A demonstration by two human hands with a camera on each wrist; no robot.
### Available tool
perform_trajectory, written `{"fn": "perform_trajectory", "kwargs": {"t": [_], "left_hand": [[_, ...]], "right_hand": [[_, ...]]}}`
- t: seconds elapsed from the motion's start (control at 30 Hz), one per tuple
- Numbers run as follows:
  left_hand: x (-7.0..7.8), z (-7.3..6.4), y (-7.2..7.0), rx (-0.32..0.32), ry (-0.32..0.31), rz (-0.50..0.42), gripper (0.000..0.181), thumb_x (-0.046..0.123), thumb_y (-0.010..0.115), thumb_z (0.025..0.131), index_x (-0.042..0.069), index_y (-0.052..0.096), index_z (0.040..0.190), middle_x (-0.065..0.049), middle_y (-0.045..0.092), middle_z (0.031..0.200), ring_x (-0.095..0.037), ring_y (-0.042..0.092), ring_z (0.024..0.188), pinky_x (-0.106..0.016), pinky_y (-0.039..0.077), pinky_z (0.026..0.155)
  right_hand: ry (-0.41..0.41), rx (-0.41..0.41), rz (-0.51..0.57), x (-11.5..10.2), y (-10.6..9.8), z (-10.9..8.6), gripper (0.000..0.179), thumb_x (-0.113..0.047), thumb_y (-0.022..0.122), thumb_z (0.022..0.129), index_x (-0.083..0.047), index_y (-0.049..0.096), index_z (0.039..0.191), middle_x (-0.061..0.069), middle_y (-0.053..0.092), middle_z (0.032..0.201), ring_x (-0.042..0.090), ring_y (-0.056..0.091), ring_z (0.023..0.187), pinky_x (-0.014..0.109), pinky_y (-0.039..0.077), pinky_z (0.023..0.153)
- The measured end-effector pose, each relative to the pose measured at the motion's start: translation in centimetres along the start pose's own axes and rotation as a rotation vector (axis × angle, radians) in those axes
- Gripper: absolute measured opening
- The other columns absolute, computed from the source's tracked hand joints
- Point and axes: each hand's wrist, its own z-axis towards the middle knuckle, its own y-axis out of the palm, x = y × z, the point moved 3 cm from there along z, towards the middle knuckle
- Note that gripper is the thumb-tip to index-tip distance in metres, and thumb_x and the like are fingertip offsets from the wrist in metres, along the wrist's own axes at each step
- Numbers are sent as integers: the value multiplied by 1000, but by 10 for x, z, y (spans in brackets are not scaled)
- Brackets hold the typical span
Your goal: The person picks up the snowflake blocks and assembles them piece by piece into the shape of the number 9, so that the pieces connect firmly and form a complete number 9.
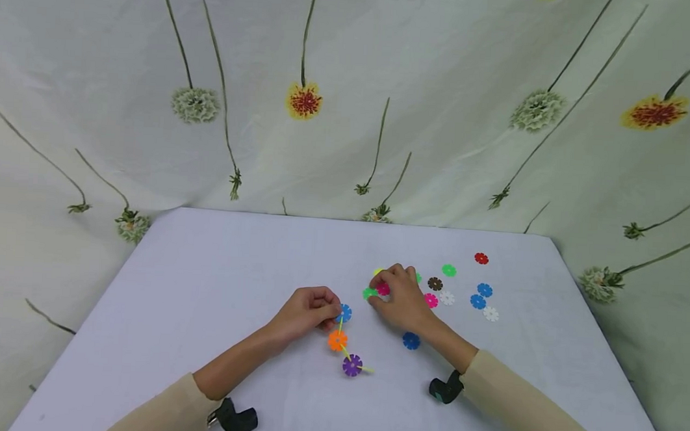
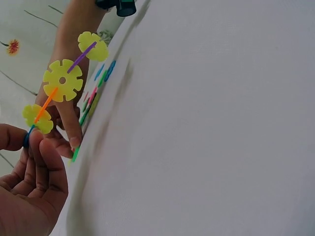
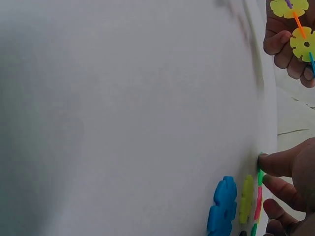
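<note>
While left hand pinches chain | axis slanting nearward | right hand grips green disc

Saw a white table spanning the lower half of the frame. Right of centre, found, notched and lying flat, a red disc uppermost, a green disc and a brown disc to its lower left, then a pink disc just beside a white disc. Farther right, noted two blue discs above a second white disc. Lower, nearer centre, spotted a dark blue disc.
</note>
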Motion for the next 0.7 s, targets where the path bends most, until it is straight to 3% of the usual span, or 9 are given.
{"fn": "perform_trajectory", "kwargs": {"t": [0.23, 0.4, 0.7], "left_hand": [[-2, 0, 1, -1, 6, -9, 21, 17, 68, 102, -3, 69, 109, 0, 69, 81, -13, 65, 75, -21, 59, 75], [-5, 1, 1, -1, 0, -14, 20, 16, 68, 102, -2, 69, 109, 0, 70, 81, -14, 65, 75, -22, 60, 74], [-5, 1, -1, 0, -3, -29, 20, 16, 68, 101, -2, 69, 109, 0, 70, 81, -14, 65, 74, -22, 60, 73]], "right_hand": [[12, -10, 23, -2, -1, 1, 22, -20, 83, 93, -14, 72, 111, 8, 63, 119, 24, 44, 110, 35, 42, 89], [-58, 1, 66, -2, 1, 0, 21, -14, 81, 94, -16, 71, 112, 2, 73, 110, 19, 52, 104, 33, 45, 89], [-191, -1, 213, -6, -4, -8, 18, -2, 72, 97, -14, 71, 110, 3, 73, 105, 14, 64, 93, 24, 56, 84]]}}
